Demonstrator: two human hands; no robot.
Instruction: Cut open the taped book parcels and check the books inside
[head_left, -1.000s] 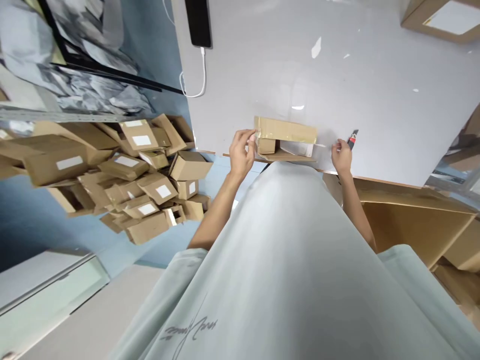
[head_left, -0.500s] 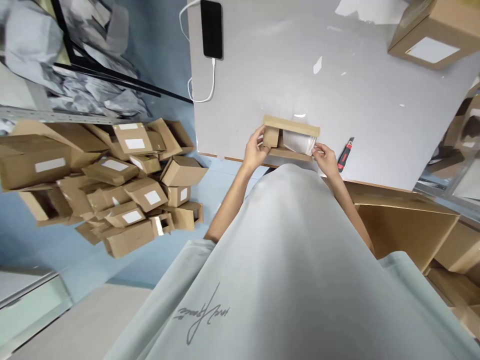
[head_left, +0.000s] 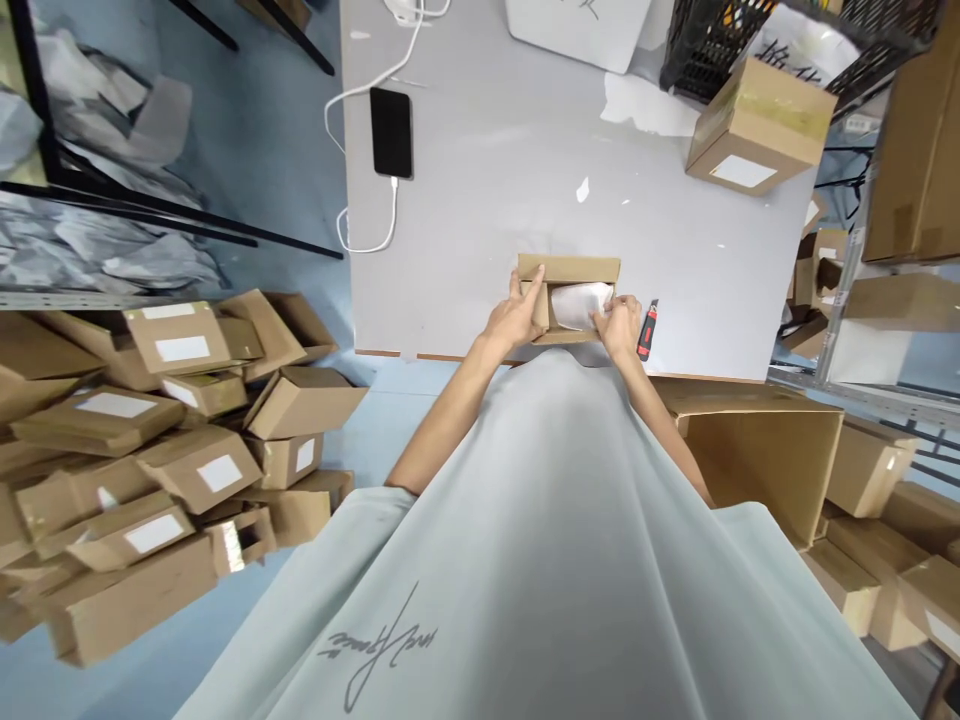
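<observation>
A small open cardboard box (head_left: 571, 268) lies at the near edge of the table, right in front of me. Inside it is a white wrapped packet (head_left: 576, 304). My left hand (head_left: 516, 316) grips the box's left end, with a finger stretched over the upper flap and the thumb lower down. At the right end, the fingers of my right hand (head_left: 619, 326) are closed on the packet's edge. Just right of that hand a red and black utility knife (head_left: 648, 332) rests on the table, its blade out.
A phone (head_left: 391, 134) on a white cable lies at the table's left. Toward the back are a silver laptop (head_left: 585, 22), a closed carton (head_left: 761, 130) and a black crate (head_left: 682, 50). Used boxes (head_left: 217, 470) heap up at left; a large open carton (head_left: 757, 460) stands at right.
My left hand has shifted, a finger now over the box's upper flap. My right hand has moved from the box's right end onto the packet. The camera view has shifted too.
</observation>
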